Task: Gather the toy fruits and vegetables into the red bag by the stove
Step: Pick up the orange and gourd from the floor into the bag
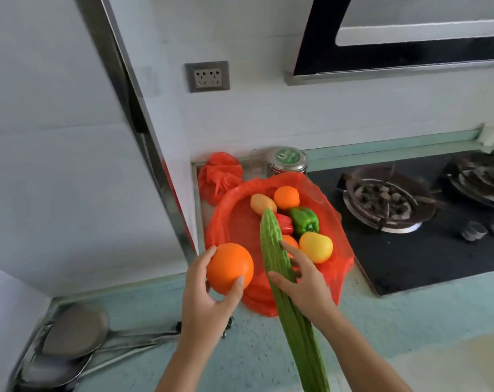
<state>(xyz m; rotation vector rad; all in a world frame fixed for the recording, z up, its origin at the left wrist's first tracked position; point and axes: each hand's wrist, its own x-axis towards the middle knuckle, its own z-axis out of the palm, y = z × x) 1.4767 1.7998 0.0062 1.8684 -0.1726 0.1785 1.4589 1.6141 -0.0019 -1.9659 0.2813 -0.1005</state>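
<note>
Pale green surface beside stove carries open red bag holding toy produce. Left hand grips orange at bag's edge; right hand clasps long bitter gourd, tip over bag.

Up on the wall a socket beside the black range hood, below it a steel tin with a green lid just left of the black stove, and ladles lying at the counter's near left corner
</note>
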